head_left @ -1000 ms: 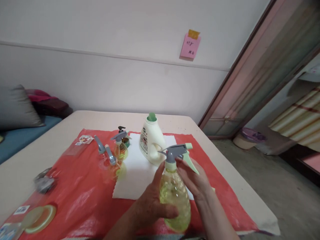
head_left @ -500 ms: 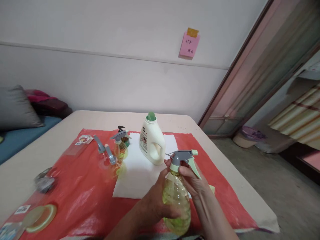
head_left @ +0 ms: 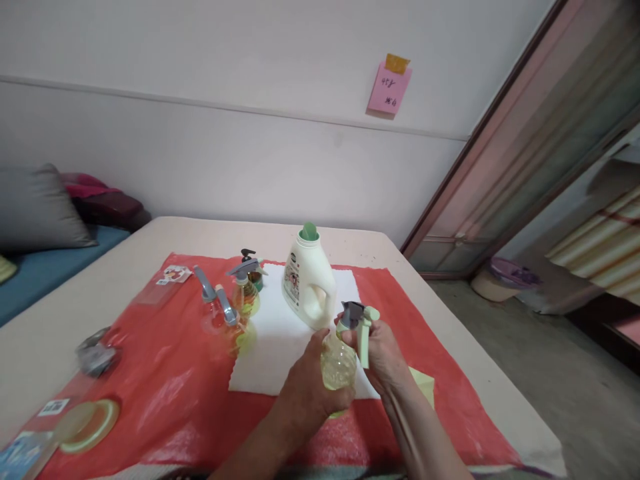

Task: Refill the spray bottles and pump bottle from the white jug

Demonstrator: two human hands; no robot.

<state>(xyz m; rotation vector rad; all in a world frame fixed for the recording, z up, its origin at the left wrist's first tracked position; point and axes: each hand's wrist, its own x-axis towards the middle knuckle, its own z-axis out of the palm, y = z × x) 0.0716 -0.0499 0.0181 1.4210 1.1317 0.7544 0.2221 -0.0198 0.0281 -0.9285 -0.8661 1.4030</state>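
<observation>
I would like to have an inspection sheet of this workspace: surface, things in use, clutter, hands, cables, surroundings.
Surface: red sheet on pale table; white sheet on the red one.
Job's things: spray bottle, tilt unclear, yellowish, partly hidden by the hands.
Clutter: white jug upright beyond the hands; other spray bottles left of it.
Hands: left hand grips the bottle's body; right hand holds its neck, near the trigger.
Cables: nothing seen.
Surroundings: grey pillow at left; pink note on wall; bin on floor.
</observation>
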